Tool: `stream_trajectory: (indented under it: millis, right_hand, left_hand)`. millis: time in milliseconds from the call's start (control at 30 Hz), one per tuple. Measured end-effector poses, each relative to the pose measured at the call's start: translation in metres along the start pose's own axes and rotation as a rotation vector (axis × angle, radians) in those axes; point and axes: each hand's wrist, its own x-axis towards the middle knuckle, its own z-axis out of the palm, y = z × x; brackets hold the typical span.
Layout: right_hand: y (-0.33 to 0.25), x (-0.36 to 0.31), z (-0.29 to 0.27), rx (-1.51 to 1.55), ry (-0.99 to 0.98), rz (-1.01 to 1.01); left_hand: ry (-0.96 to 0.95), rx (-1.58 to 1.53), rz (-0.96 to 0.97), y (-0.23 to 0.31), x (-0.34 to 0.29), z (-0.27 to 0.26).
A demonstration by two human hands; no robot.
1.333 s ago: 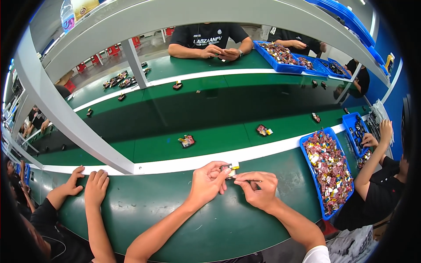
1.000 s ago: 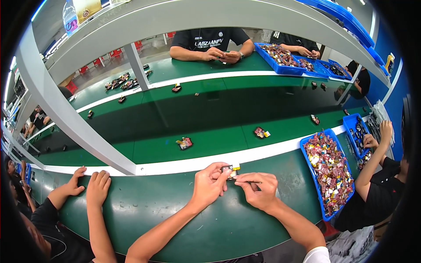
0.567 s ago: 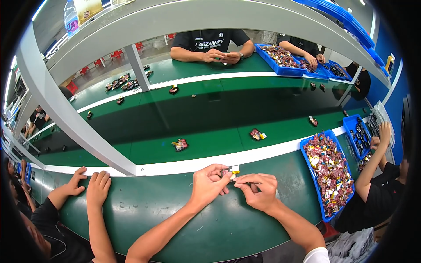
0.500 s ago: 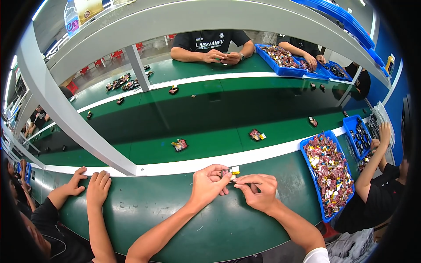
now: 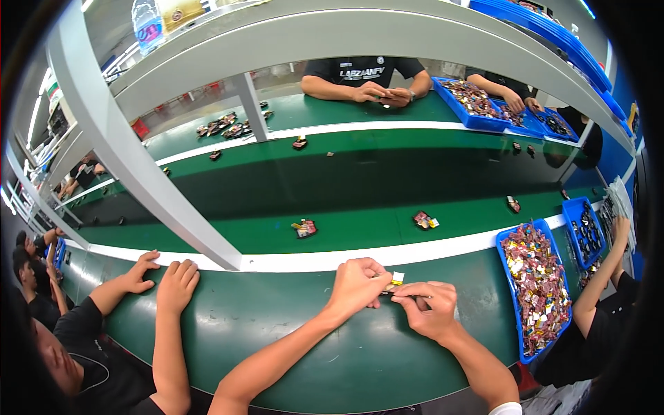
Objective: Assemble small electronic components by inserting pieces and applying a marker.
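Observation:
My left hand (image 5: 357,285) and my right hand (image 5: 430,308) meet over the green worktable (image 5: 277,332), just below its white edge strip. Between their fingertips they pinch a small yellow-and-white part (image 5: 396,279) with a thin dark piece under it. Both hands are closed around it; how the grip is shared is hard to see. To my right a blue tray (image 5: 501,243) holds several small red, yellow and white parts.
A green conveyor belt (image 5: 360,228) carries small parts (image 5: 304,227) (image 5: 425,220). A grey post (image 5: 131,166) slants up at the left. A person's hands (image 5: 162,277) rest flat at my left. Other people work across the belt (image 5: 377,90) and at my right (image 5: 609,277). More blue trays (image 5: 588,232).
My hands stay together on the small part with only slight finger shifts. The parts on the belt have drifted to the left.

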Motion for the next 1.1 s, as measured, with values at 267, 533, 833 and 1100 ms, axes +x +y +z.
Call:
stream_trajectory:
  millis: [267, 533, 833, 1100]
  right_hand:
    - [0.001, 0.000, 0.003, 0.026, -0.044, 0.013]
    - [-0.003, -0.005, 0.006, -0.022, -0.052, -0.051]
    - [-0.005, 0.001, 0.007, 0.012, -0.073, -0.082]
    - [0.000, -0.001, 0.003, 0.005, -0.098, -0.092]
  left_hand:
    - [-0.120, 0.019, -0.014, -0.002, 0.004, -0.018]
    - [-0.101, 0.417, -0.011, 0.015, 0.006, -0.010]
    - [-0.030, 0.681, 0.280, 0.006, 0.011, -0.003]
    - [-0.171, 0.525, 0.062, 0.019, 0.009, -0.005]
